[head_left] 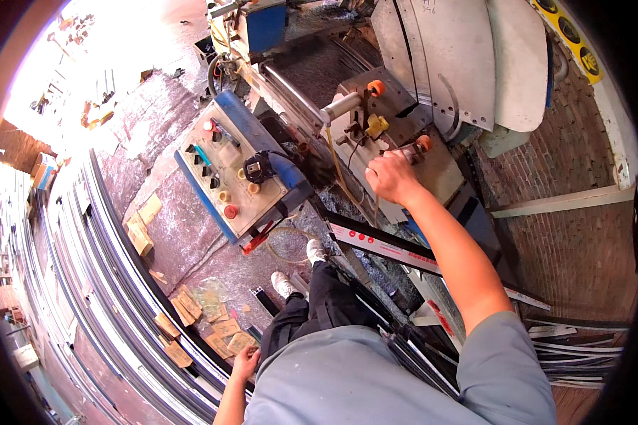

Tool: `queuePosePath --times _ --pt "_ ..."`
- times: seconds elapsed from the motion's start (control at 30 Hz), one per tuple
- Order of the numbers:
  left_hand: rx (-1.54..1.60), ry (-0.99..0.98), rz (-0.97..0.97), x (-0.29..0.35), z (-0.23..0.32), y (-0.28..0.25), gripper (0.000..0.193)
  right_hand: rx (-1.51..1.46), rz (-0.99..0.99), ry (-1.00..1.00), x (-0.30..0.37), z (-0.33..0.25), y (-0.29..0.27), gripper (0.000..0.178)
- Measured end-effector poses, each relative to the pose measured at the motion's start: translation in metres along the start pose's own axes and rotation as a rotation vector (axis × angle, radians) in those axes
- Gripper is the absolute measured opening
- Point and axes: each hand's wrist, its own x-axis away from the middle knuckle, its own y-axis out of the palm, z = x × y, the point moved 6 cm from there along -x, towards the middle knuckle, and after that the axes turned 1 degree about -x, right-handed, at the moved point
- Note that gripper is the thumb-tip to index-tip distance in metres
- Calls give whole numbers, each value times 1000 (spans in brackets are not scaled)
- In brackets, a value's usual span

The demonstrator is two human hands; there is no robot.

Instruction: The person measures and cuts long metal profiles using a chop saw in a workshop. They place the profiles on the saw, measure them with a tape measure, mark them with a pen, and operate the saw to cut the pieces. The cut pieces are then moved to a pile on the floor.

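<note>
R hand (392,177) seen curled, hold can't be told; orange knob (424,143) set just up-R; L hand (246,363) placed well apart, grip unclear.

You wear a grey shirt (326,379) at 6 o'clock, its short, wide right sleeve (507,365) at 4 o'clock, leaving the forearm bare. Loose, creased, nearly black trousers (333,301) and white shoes (283,285) show toward 6 o'clock. Your left hand (245,363) at 7 o'clock and right hand (390,177) at 2 o'clock are bare.
</note>
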Motion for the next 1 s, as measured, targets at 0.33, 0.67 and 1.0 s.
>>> queuePosePath --times 0.33,0.67,1.0 --pt "-40 71 -28 -32 -16 -13 30 9 24 8 15 -2 -3 23" --pt "-99 79 -28 -41 16 -32 29 19 -34 89 31 -3 -6 24" --pt "-28 130 -26 -47 16 -41 29 37 -30 77 46 -3 -12 20"
